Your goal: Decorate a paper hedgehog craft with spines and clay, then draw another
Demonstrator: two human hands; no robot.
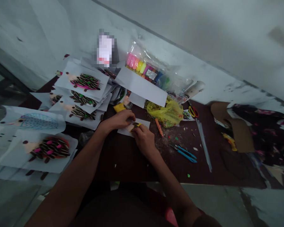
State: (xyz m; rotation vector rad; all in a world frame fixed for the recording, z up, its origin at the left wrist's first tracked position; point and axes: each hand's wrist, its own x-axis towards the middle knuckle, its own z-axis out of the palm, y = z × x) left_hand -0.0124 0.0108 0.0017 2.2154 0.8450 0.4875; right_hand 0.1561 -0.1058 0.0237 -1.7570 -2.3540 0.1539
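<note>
A small white sheet of paper (pixel 127 132) lies on the dark table between my hands. On it is a small hedgehog figure with a yellow body (pixel 135 126) and dark, striped, seed-like pieces. My left hand (pixel 120 120) rests over the sheet's left part, fingers curled down beside the figure. From the right, my right hand (pixel 144 139) has its fingers drawn together at the yellow body. Whatever sits between the fingertips of either hand is too small to make out. A yellow packet or lump (pixel 119 107) lies just beyond my left hand.
Stacked hedgehog pictures (pixel 87 82) fill the left side. Behind are bagged colored clay (pixel 142 67) and a yellow plastic bag (pixel 167 112). Rightward lie an orange stick (pixel 159 127), blue thread snips (pixel 186 154), scissors (pixel 193 111) and clear sticks (pixel 204 146). A wall (pixel 203 47) rises behind.
</note>
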